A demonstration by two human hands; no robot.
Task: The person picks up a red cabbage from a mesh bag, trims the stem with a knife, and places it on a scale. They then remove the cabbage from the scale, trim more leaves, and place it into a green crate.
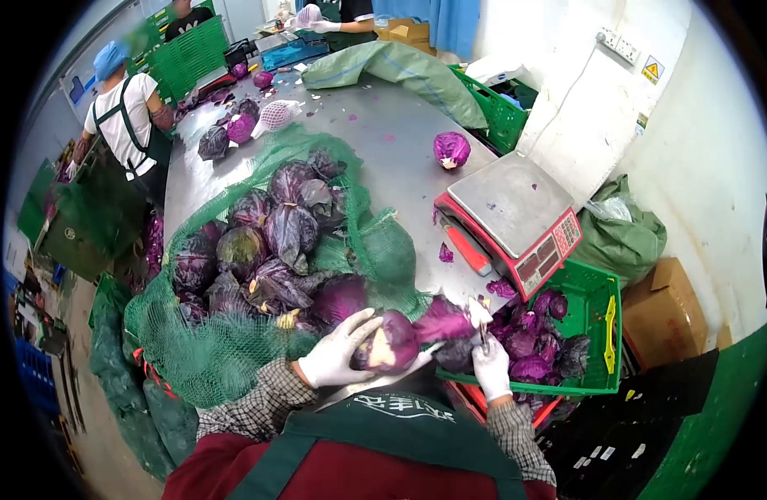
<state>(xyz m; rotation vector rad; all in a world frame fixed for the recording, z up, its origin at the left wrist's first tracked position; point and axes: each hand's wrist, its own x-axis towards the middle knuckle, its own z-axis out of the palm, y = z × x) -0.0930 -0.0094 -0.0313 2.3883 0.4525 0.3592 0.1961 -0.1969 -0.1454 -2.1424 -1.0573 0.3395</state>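
My left hand (337, 354), in a white glove, is closed round the side of a purple cabbage (390, 343) with a pale patch, at the table's front edge. My right hand (491, 368), also gloved, is closed on a knife (483, 333), of which only part shows. Loose purple leaves (443, 321) with a white stalk end lie between the cabbage and my right hand. Left of the cabbage, a green mesh bag (208, 358) spreads open around several dark purple cabbages (290, 229). Just right of my right hand, a green crate (579, 287) holds purple leaves and trimmings.
A red scale (512, 204) stands at the right of the metal table (375, 167), with a single cabbage (452, 150) behind it. A green sack (400, 75) lies farther back. One person (125, 117) stands at the left; two more are at the back.
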